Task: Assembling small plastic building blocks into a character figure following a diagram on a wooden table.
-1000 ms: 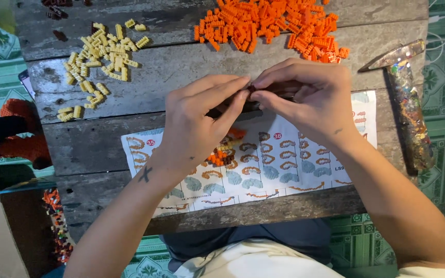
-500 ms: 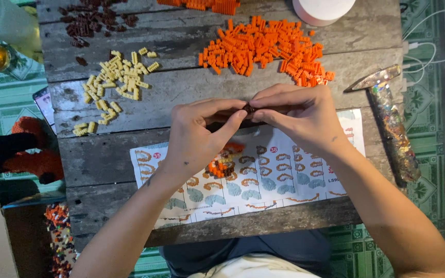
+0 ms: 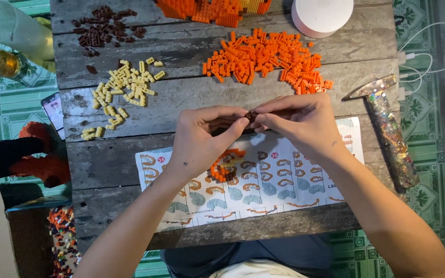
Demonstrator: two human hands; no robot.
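Toward the far left corner of the wooden tabletop (image 3: 130,195) a scatter of dark brown bricks (image 3: 101,30) is now seen — half a second ago only part of it was in view, and a second ago almost none, so the view has tilted toward the far edge rather than the things being shifted. Nearer, left of centre, the pale yellow bricks (image 3: 124,90) lie spread as before.

At the middle, the left hand (image 3: 202,139) is closed in a pinch on a small dark brick piece (image 3: 252,116), held just above the instruction sheet (image 3: 263,190) at the near edge. The right hand (image 3: 300,123) meets it fingertip to fingertip, pinched on the same piece; the grip is unchanged across the three views — the pressing-together is judged ongoing. A partly built orange piece (image 3: 225,167) rests on the sheet beneath the left hand.

Further right lie the orange bricks (image 3: 269,59), a white round container (image 3: 323,15) at the far edge, and a glittery hammer (image 3: 387,128) by the right edge.
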